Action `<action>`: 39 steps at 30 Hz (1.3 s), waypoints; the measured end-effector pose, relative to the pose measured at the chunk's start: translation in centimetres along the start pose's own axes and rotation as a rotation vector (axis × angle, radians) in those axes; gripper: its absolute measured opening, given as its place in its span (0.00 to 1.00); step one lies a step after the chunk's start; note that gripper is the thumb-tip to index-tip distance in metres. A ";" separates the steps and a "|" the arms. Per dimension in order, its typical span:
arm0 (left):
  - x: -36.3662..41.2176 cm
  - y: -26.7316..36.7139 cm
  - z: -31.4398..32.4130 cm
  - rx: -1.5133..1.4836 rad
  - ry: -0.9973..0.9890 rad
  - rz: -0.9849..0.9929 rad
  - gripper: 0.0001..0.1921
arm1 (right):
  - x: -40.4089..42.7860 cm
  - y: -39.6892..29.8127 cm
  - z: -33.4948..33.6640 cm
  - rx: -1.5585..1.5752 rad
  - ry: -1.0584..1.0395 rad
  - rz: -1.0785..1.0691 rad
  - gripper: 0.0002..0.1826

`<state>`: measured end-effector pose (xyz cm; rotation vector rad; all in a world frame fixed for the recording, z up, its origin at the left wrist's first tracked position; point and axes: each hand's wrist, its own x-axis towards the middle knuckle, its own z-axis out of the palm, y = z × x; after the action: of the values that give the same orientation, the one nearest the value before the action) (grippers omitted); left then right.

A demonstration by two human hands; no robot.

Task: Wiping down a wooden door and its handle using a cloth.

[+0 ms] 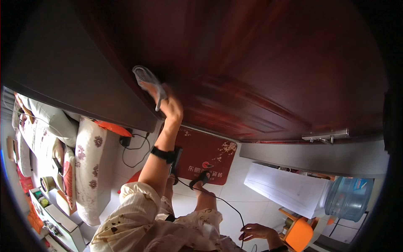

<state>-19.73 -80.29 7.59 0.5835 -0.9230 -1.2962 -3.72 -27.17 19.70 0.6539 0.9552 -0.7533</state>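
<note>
My left hand (167,100) is raised against the dark red panelled door (233,94), near its left edge, gripping a grey cloth (150,82) that bunches over the fingers. A black band is on that wrist. Low on the right, my right hand (256,232) hangs with fingers apart beside a thin black cable (234,209). Whether the hand touches the cable cannot be told. The metal door handle (326,137) is towards the right, far from both hands.
A red doormat (204,154) with printed writing lies by my feet. Left are a flower-patterned sofa (91,170), a coiled black cord (135,157) and a white drawer unit (59,220). Right stand a white-covered dispenser (286,189) with a blue water bottle (349,198) and an orange chair (299,234).
</note>
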 end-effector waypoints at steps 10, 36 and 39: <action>-8.4 2.4 7.4 0.449 -0.153 0.325 0.33 | 3.3 -9.8 -1.7 -0.277 -0.078 -0.338 0.25; 0.3 -1.6 2.3 0.627 -0.441 1.396 0.33 | 29.8 -29.9 -11.9 -0.965 -0.468 -0.600 0.22; 5.1 -1.8 0.4 0.674 -0.325 1.317 0.33 | 32.6 -30.2 -13.9 -0.938 -0.409 -0.597 0.20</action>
<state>-21.02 -85.58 7.59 0.1377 -1.6216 0.1464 -22.39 -42.61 -20.04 -0.6131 0.9913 -0.8024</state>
